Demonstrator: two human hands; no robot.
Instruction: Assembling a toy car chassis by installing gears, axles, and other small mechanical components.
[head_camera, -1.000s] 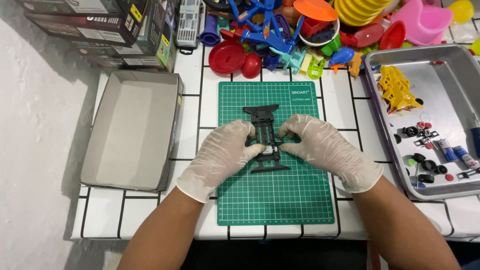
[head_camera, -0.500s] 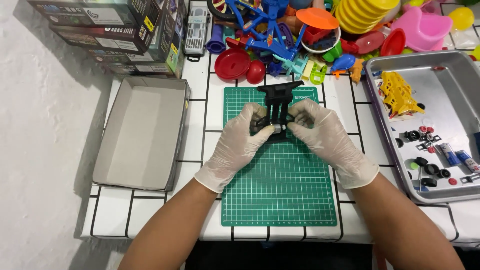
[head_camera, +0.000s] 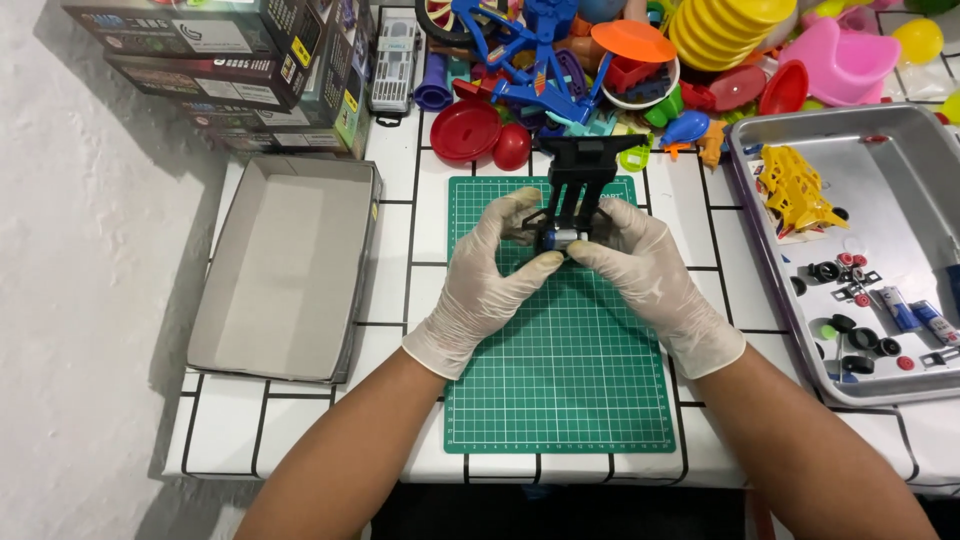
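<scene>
Black plastic chassis (head_camera: 577, 190), tilted upright

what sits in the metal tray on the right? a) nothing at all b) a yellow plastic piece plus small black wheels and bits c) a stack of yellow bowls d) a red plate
b: the metal tray holds a yellow plastic piece near its far end and small black wheels and other little parts nearer the person.
</scene>
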